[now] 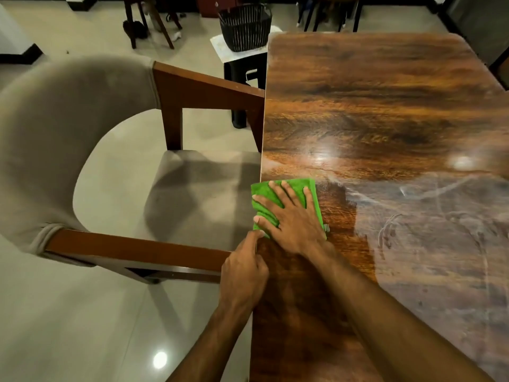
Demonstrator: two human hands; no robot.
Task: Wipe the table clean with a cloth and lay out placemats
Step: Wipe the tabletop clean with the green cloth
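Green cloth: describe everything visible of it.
The green cloth is bright, nappy fabric folded to a rough rectangle, lying flat at the left edge of the glossy wooden table, slightly overhanging it. The right hand presses on it, fingers spread. A small grey tag shows at its near right corner. The left hand points a forefinger at its near left corner; contact is unclear.

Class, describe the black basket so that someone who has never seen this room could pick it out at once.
Find the long wooden table and follow its left edge to the far corner. Beside that corner stands a small white-topped stool, and the basket sits on it. It alone is black with pale vertical ribs.
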